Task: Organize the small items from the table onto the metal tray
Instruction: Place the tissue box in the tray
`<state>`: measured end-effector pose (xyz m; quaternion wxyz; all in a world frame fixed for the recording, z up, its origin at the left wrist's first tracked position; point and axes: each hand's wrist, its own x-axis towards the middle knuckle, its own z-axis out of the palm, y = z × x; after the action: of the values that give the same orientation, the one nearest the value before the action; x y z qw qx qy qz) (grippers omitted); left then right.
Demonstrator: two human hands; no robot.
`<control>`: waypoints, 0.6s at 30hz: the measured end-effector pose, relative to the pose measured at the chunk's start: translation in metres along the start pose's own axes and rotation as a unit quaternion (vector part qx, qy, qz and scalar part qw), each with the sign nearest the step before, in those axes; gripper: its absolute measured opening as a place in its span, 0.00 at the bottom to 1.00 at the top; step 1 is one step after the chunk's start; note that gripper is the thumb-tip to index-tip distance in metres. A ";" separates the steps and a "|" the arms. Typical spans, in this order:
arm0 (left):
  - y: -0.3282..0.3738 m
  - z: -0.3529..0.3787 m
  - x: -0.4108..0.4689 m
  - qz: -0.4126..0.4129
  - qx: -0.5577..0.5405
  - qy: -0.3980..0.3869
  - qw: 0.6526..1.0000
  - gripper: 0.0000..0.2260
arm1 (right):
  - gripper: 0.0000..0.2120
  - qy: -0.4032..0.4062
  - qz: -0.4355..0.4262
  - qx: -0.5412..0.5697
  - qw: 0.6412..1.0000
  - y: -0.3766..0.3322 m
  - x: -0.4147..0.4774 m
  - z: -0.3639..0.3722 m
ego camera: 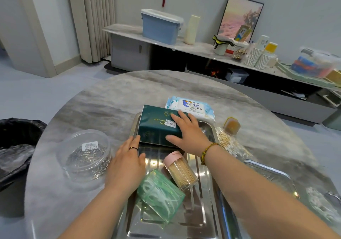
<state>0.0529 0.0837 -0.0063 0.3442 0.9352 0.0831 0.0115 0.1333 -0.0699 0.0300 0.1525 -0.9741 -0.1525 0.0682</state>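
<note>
A metal tray (201, 218) lies in front of me on the round marble table (103, 100). A dark green tissue pack (156, 126) rests across the tray's far end. My right hand (186, 130) lies flat on top of the pack, fingers spread. My left hand (127, 163) touches the pack's near left corner with its fingertips. On the tray nearer me lie a green floss-pick jar (160, 196) and a pink-lidded toothpick jar (181, 170), both tipped over.
A clear round tub of pins (84, 157) sits left of the tray. A wet-wipes pack (191, 106), a small amber jar (232, 125) and a cotton-swab bag (230, 144) lie beyond and right. A second metal tray (273, 176) is at right, a black bin (14, 146) at left.
</note>
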 end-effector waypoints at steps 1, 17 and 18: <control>0.000 0.000 0.000 0.000 -0.001 0.001 1.000 0.23 | 0.29 0.024 -0.001 0.035 0.999 0.001 0.001 -0.004; -0.007 0.004 0.005 0.042 -0.010 0.024 0.999 0.28 | 0.28 0.055 0.121 0.028 0.991 0.063 0.085 -0.037; -0.008 0.004 0.005 0.054 -0.009 0.033 0.998 0.28 | 0.29 0.044 0.127 0.038 0.990 0.065 0.090 -0.037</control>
<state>0.0570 0.0881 -0.0148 0.3482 0.9343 0.0438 0.0620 0.2429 -0.1104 0.0367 0.1859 -0.9812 -0.0184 0.0494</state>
